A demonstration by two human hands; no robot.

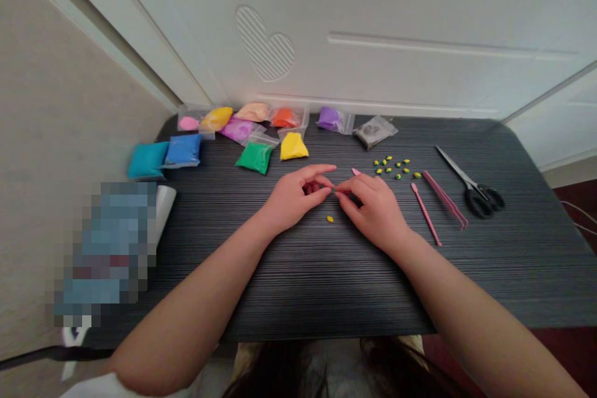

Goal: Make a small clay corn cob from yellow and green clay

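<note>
A small green piece (333, 190) is held over a dark, finely ridged table (280, 286), clamped between the fingertips of a left hand (291, 198) and a right hand (379, 208), the left index finger being stretched out above it. A single yellow piece (330, 219) is seen on the tabletop just below the fingertips, touched by neither hand. Beyond the right hand, a loose cluster of small yellow-and-green pieces (398, 165) is spread out, and a pink tip (356, 171) is partly hidden by the fingers. To the right, a slim pink tool (426, 216), pink tweezers (444, 199) and black-handled scissors (471, 183) are laid side by side, the scissors farthest out. Along the back, clear bags are lined up, filled with purple (329, 118), orange (285, 117), yellow (293, 145) and green (255, 157) material, among other colours, while two blue-toned packets (183, 150) are placed at the far left corner, near a white-edged, pixelated item (109, 249)
</note>
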